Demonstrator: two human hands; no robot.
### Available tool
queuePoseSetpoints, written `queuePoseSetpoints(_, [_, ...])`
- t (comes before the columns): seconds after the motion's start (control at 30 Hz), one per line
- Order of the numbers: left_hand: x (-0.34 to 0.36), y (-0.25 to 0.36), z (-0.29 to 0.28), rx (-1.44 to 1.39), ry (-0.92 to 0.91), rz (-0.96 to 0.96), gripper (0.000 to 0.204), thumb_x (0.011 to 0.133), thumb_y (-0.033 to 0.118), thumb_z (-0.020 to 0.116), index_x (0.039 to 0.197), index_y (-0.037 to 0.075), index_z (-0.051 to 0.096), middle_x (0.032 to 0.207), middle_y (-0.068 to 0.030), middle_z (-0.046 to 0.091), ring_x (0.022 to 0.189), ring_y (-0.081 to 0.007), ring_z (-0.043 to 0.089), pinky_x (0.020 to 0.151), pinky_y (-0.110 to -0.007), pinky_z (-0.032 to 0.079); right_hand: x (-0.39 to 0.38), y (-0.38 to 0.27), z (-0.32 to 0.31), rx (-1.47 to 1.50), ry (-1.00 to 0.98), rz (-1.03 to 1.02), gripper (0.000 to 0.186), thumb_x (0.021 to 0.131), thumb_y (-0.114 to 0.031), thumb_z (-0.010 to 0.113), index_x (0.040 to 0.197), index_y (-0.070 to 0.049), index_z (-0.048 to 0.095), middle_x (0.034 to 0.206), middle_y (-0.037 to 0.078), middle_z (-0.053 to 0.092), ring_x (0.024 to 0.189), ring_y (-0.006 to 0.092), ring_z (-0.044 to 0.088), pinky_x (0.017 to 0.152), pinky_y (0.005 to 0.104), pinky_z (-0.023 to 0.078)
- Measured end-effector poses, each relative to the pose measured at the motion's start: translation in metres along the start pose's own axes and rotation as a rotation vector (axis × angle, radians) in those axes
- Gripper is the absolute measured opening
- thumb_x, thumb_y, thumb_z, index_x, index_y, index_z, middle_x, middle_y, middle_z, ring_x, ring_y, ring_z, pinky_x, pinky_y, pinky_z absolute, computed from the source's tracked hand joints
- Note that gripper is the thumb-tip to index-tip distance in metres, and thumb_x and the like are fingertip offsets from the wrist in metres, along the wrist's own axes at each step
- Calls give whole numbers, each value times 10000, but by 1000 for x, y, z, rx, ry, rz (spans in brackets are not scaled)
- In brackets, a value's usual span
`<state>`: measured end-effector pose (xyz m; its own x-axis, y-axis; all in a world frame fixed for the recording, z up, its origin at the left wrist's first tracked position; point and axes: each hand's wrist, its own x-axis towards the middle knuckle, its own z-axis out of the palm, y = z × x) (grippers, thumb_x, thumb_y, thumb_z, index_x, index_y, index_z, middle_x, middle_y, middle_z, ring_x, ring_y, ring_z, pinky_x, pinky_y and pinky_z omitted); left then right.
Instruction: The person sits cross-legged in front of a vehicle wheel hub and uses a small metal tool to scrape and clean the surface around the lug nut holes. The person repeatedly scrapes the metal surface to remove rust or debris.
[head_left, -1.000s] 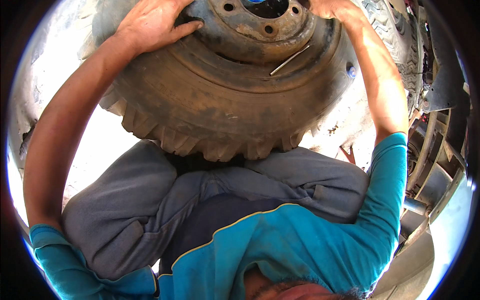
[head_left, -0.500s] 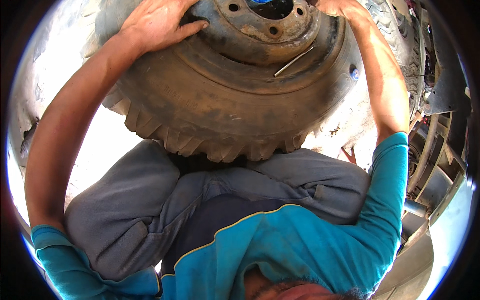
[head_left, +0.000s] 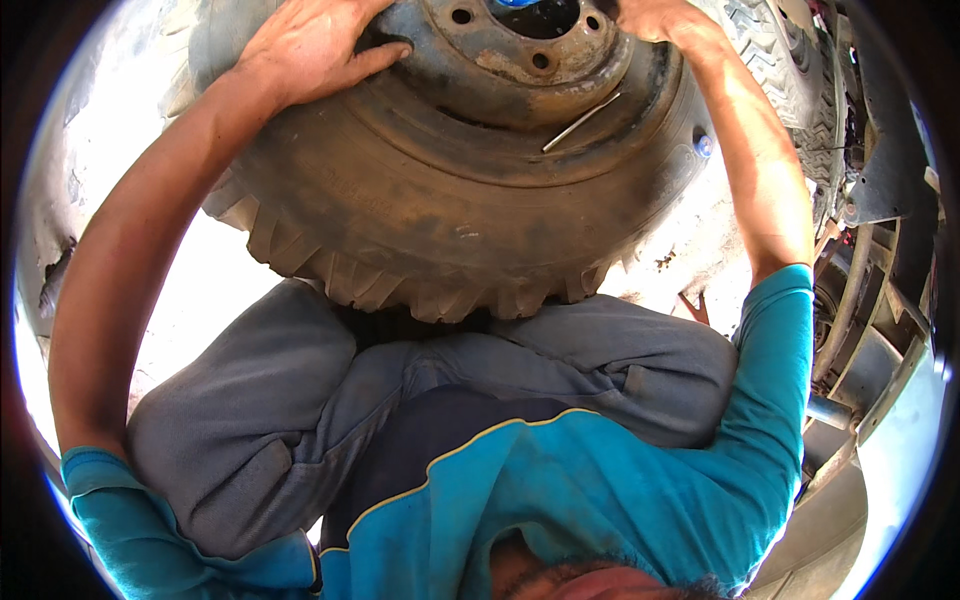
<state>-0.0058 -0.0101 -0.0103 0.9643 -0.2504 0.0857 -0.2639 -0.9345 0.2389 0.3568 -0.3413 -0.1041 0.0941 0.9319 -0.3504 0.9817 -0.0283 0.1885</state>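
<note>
Dusty brown, the lugged tractor-type tyre [head_left: 450, 230] is at your 12 o'clock around its steel wheel rim [head_left: 480, 85]. Your left hand [head_left: 315, 45] spreads open, thumb at the rim's 9 o'clock; your right hand [head_left: 655, 15], at 3 o'clock, is too cropped to tell its grip. The thin metal rod [head_left: 582, 122] lies unheld at 5 o'clock, so tipping the tyre could slide it away.

Tyre [head_left: 450, 225]: black rubber under brown dust, chunky tread lugs along the near edge
Tyre pose: lies with sidewall facing the head camera, far side cut off by the upper edge
Wheel rim [head_left: 490, 85]: dark metal, scuffed and rusty, sits within the tyre; shows three round holes around a larger central opening
</note>
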Motion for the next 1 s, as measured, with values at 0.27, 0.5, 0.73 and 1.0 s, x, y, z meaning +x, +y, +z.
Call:
queuePoseSetpoints(0.27, [4, 0, -7, -10, -16, -21, 539, 871, 404, 750, 1217, 12, 620, 1196, -167, 583, 1176, -360, 515, 1048, -439, 424, -11, -21, -46, 214, -25, 134, 226, 910, -125, 572, 700, -73, 635, 618, 66, 608, 524, 256, 567, 446, 437, 395])
queuePoseSetpoints(0.5, [-2, -2, 1, 28, -14, 13, 534, 876, 407, 747, 1215, 14, 618, 1208, -166, 584, 1190, -355, 515, 1056, -436, 424, -15, -29, -76, 298, -16, 272, 144, 885, -63, 602, 781, -38, 699, 657, 95, 648, 582, 290, 621, 491, 460, 446])
queuePoseSetpoints(0.73, [-2, 5, -2, 58, 18, 8, 543, 878, 409, 743, 1228, 15, 617, 1197, -161, 582, 1180, -354, 513, 1052, -436, 422, -5, -47, -78, 292, -213, 378, 96, 814, -133, 661, 786, -67, 726, 714, 111, 688, 639, 264, 654, 547, 437, 482])
queuePoseSetpoints(1.0, [1, -1, 0, 16, -33, -8, 549, 882, 421, 735, 1235, 17, 616, 1192, -161, 581, 1183, -355, 507, 1055, -437, 417, -13, -31, -64, 241, -77, 227, 132, 847, -160, 623, 820, -52, 695, 732, 117, 672, 679, 282, 647, 597, 427, 491])
